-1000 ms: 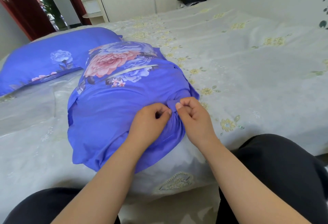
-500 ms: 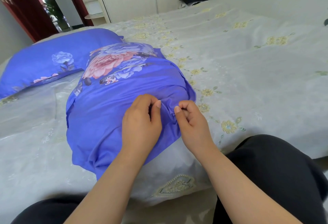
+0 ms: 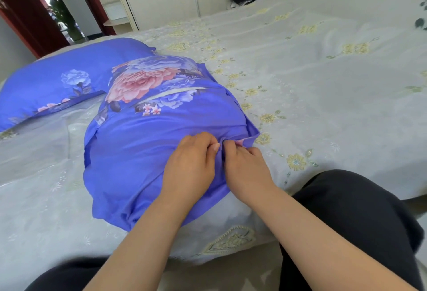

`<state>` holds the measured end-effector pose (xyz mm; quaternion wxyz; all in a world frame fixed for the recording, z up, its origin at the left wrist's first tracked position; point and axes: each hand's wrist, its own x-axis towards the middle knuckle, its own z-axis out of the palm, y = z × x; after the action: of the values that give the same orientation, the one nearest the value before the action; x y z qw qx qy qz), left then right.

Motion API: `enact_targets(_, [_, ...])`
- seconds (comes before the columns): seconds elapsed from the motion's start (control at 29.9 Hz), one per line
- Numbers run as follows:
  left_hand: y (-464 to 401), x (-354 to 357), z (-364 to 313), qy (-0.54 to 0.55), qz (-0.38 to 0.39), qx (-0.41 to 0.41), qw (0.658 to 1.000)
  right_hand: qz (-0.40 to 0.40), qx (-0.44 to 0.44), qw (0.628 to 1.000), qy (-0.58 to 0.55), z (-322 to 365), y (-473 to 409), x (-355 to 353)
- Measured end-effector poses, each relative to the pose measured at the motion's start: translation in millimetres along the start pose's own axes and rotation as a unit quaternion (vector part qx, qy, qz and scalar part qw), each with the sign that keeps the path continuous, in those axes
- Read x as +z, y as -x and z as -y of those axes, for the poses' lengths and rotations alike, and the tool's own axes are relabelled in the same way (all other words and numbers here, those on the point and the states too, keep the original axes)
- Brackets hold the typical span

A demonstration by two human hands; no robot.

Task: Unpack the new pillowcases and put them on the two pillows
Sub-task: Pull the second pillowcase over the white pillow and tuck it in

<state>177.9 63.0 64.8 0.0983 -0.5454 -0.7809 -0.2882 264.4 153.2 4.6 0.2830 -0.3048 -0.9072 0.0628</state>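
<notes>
Closing up the near pillow (image 3: 147,152) at the bed's (image 3: 323,96) front edge.

Left hand (image 3: 191,166) and right hand (image 3: 247,166) side by side, fingers curled, pinching a fold of the blue case near its right corner. Probably soft, light, slack cloth, prone to bunch and slide over the filling; best gripped at the hem or corner seams. Far pillow (image 3: 64,78) already covered, lying behind to the left.
</notes>
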Motion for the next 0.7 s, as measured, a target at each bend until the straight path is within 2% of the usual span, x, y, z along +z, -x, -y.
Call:
enact_targets(0.1, [-20.3,-7.2,3.5,-0.08,-0.09,0.03,0.992,0.01,-0.027,0.997,0.065,-5.5,2.0,-2.2])
enact_targets(0.13, [-29.4,-8.7,7.4,-0.12,-0.076,0.014,0.99,0.03,-0.042,0.996,0.068,-6.2,0.9,-5.3])
enact_targets(0.23, [-55.5,-4.2,19.4,-0.233,0.029,-0.043,0.971,0.151,-0.073,0.984,0.064,-10.7,-9.3,-22.4])
enact_targets(0.37, [-70.9,9.7,19.3,-0.24,0.044,-0.019,0.97,0.272,-0.118,0.948,0.115,-23.3,-17.1,-41.1])
enact_targets(0.43, [-76.5,8.9,17.4,-0.189,0.022,-0.012,0.982,0.252,-0.126,0.946,0.162,-27.2,-17.1,-38.8])
enact_targets(0.53, [-91.0,-7.6,8.3,-0.108,-0.084,0.001,0.991,0.142,-0.163,0.958,0.187,-25.0,-19.4,-22.6])
enact_targets(0.63, [-107.9,-28.0,6.2,-0.082,-0.168,0.02,0.982,0.042,-0.149,0.98,0.127,-27.1,-26.1,-27.0])
enact_targets(0.7, [-111.6,-30.9,20.5,-0.052,-0.19,-0.028,0.98,-0.015,-0.114,0.99,0.083,-34.0,-20.0,-35.4])
